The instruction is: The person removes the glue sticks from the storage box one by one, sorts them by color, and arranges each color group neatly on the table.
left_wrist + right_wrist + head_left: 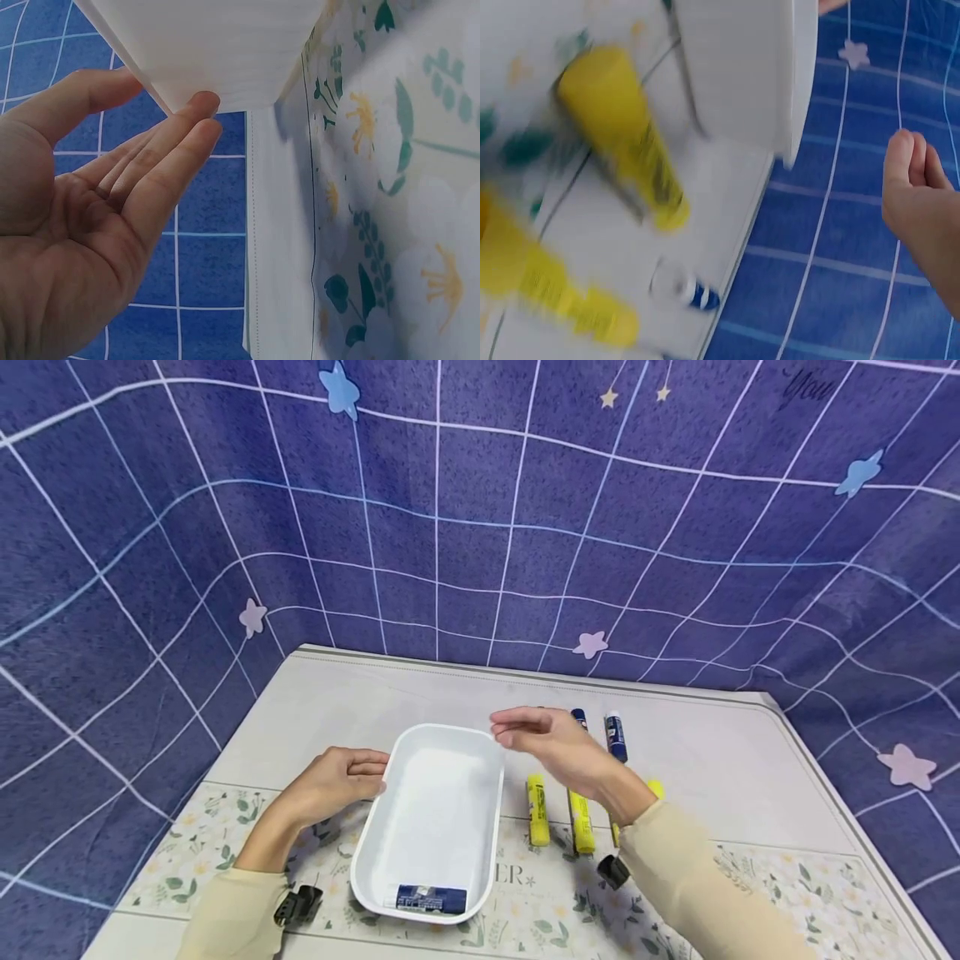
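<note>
A white rectangular tray (427, 810) lies in front of me. A dark blue glue stick (431, 899) lies crosswise inside, along the near end. My left hand (337, 781) holds the tray's left side. In the left wrist view, the fingertips (202, 105) meet its outer wall while the thumb reaches the rim. Over the far right corner of the tray, my right hand (558, 747) hovers with fingers extended and nothing in them. Its fingers (904, 157) appear close together in the right wrist view.
Right of the tray lie several yellow highlighter-like tubes, including one by the tray (537, 810) and another (581, 822). Behind them are blue glue sticks, one with a white end (616, 739). A purple grid-patterned curtain (480, 527) hangs behind the table (697, 760).
</note>
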### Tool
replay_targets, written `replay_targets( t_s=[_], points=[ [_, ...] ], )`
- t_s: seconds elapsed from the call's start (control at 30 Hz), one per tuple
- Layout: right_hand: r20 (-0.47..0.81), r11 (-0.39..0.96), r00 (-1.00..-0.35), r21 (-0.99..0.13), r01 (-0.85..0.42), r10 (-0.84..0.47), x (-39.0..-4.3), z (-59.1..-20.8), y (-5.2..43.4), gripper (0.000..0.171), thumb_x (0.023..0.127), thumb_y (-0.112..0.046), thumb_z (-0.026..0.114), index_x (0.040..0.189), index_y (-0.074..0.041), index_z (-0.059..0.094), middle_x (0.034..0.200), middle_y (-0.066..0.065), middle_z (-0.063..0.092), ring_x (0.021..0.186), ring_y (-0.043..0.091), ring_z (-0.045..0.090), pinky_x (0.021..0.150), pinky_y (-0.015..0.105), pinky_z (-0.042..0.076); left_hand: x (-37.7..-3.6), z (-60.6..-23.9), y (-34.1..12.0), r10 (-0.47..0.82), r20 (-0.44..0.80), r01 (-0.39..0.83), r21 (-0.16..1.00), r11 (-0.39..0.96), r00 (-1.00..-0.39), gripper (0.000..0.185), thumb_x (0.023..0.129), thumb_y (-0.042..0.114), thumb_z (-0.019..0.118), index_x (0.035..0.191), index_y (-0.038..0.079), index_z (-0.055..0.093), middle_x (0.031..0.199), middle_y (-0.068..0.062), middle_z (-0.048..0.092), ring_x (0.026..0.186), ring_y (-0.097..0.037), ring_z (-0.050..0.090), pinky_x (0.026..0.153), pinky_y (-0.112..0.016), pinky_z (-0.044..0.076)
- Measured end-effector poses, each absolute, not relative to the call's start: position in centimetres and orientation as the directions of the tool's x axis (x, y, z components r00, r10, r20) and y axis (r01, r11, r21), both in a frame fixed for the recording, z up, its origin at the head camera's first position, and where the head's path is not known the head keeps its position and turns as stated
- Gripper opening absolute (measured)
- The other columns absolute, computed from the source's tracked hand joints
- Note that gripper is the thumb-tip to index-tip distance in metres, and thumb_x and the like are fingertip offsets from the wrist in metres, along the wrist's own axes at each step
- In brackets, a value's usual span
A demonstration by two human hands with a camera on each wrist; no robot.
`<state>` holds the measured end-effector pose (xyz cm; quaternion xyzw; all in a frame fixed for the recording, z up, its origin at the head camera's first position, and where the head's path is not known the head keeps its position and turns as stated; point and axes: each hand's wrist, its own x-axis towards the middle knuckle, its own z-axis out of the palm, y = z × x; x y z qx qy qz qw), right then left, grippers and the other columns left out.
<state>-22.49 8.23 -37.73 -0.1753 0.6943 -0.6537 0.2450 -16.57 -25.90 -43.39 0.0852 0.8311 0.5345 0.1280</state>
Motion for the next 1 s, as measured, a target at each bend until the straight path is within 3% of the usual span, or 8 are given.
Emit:
replay_targets(
  t_s=[0.1, 0.2, 0.4, 0.63, 0.83, 1.0],
  points=[
    [-0.132, 0.101, -0.765, -0.991, 0.088, -0.63, -22.2, -38.3, 6.1, 0.048, 0.095, -0.003, 0.068, 0.141, 0.005, 0.057, 0.139, 0.026, 0.061, 0.124, 0.025, 0.064, 0.113, 0.031, 0.052, -16.5, -43.4, -25.9, 0.271, -0.122, 0.003, 0.908, 0.42, -0.955, 0.053, 0.097, 0.008, 0.066, 0.143, -0.014, 0.051, 0.134, -0.03, 0.066, 0.123, -0.039, 0.068, 0.093, -0.029, 0.063],
    [-0.142, 0.11, -0.715, -0.99, 0.092, -0.685, -22.0, -39.0, 4.4, 0.05, 0.093, -0.001, 0.068, 0.141, 0.006, 0.057, 0.138, 0.027, 0.061, 0.117, 0.021, 0.067, 0.11, 0.031, 0.054, -16.5, -43.4, -25.9, 0.265, -0.123, 0.001, 0.906, 0.424, -0.956, 0.053, 0.097, 0.008, 0.066, 0.143, -0.014, 0.051, 0.134, -0.03, 0.066, 0.123, -0.039, 0.068, 0.094, -0.029, 0.063],
    [-0.186, 0.16, -0.63, -0.982, 0.099, -0.754, -21.7, -40.3, 2.0, 0.05, 0.089, 0.0, 0.07, 0.137, 0.008, 0.06, 0.123, 0.015, 0.07, 0.107, 0.012, 0.068, 0.101, 0.027, 0.058, -16.6, -43.5, -25.8, 0.262, -0.122, -0.001, 0.909, 0.418, -0.957, 0.051, 0.097, 0.005, 0.065, 0.142, -0.015, 0.051, 0.133, -0.031, 0.066, 0.123, -0.041, 0.068, 0.092, -0.029, 0.063],
    [-0.269, 0.227, -0.521, -0.963, 0.143, -0.81, -21.4, -41.1, 1.0, 0.046, 0.089, 0.007, 0.07, 0.134, 0.008, 0.063, 0.137, 0.034, 0.06, 0.105, 0.011, 0.07, 0.1, 0.025, 0.058, -16.8, -43.7, -26.0, 0.259, -0.112, 0.004, 0.912, 0.411, -0.959, 0.051, 0.095, 0.004, 0.067, 0.141, -0.015, 0.053, 0.131, -0.03, 0.067, 0.123, -0.04, 0.068, 0.091, -0.028, 0.063],
    [-0.31, 0.289, -0.41, -0.95, 0.115, -0.858, -20.9, -41.6, 0.1, 0.048, 0.087, 0.008, 0.071, 0.134, 0.012, 0.06, 0.134, 0.035, 0.061, 0.101, 0.008, 0.068, 0.094, 0.023, 0.06, -16.8, -43.7, -26.0, 0.252, -0.11, 0.01, 0.903, 0.429, -0.961, 0.05, 0.095, 0.004, 0.067, 0.14, -0.016, 0.054, 0.13, -0.031, 0.068, 0.123, -0.042, 0.067, 0.092, -0.028, 0.063],
    [-0.322, 0.323, -0.364, -0.944, 0.062, -0.874, -20.5, -42.2, -0.6, 0.049, 0.084, 0.007, 0.073, 0.131, 0.012, 0.062, 0.13, 0.034, 0.064, 0.099, 0.009, 0.067, 0.09, 0.021, 0.06, -16.8, -43.6, -26.0, 0.25, -0.11, 0.01, 0.899, 0.437, -0.962, 0.05, 0.095, 0.004, 0.066, 0.14, -0.015, 0.054, 0.13, -0.03, 0.068, 0.123, -0.041, 0.068, 0.093, -0.029, 0.063]
  ],
)
